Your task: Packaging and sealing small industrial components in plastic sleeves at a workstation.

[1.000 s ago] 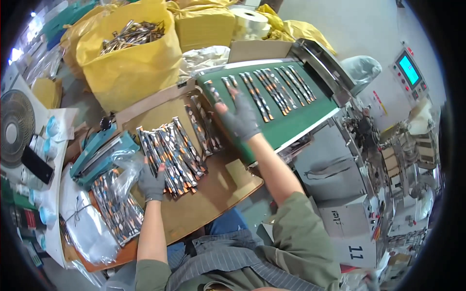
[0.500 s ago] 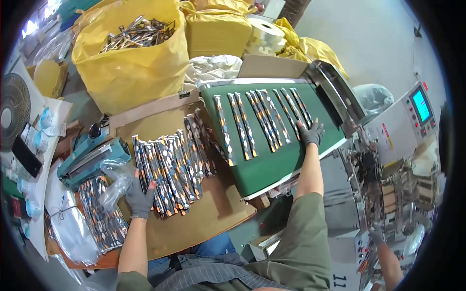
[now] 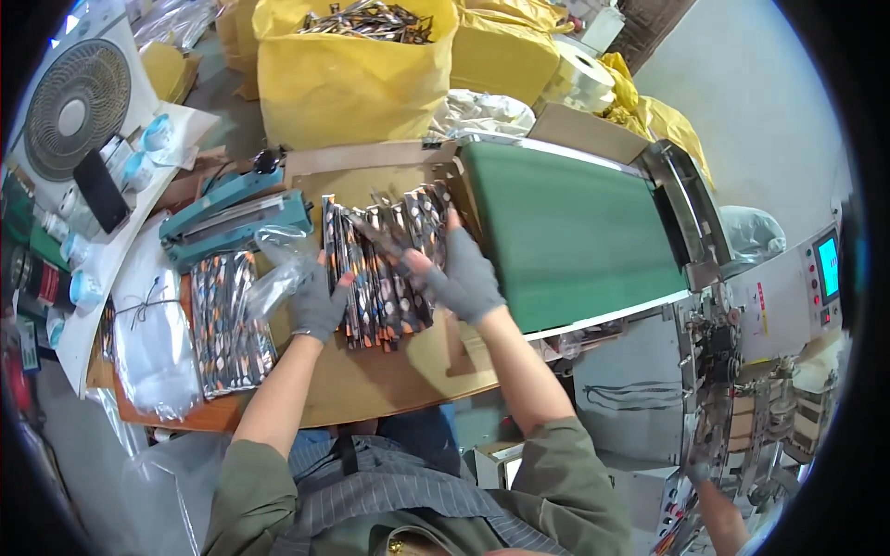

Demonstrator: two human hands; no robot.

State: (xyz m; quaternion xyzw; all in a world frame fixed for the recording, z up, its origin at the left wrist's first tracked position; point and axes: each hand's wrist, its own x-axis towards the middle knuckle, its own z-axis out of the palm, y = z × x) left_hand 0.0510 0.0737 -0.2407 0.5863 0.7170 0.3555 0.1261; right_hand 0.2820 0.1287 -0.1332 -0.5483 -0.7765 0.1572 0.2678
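A pile of slim, long packets (image 3: 385, 301), dark with orange, white and blue marks, lies on the brown cardboard (image 3: 371, 385) in front of me. My left hand (image 3: 320, 304), in a grey fingerless glove, is at the pile's left side with thumb and fingers apart. On the right side, my gloved right hand (image 3: 468, 280) spreads its thumb over the packets and its fingers along their edge. A few packets under that thumb lie aslant and blurred. Beside my left hand is a crumpled clear plastic bag (image 3: 278, 278).
A green conveyor belt (image 3: 575, 232) stands to the right. On the left are a teal bag sealer (image 3: 232, 218), more packets (image 3: 227, 324), clear bags (image 3: 158, 343) and a fan (image 3: 79, 111). A yellow sack (image 3: 352, 88) stands behind. Another person's hand (image 3: 702, 471) is at the machine, lower right.
My right hand has moved left from the belt to the pile. The packets that lay on the belt are gone from it. The view has turned, shifting the scene.
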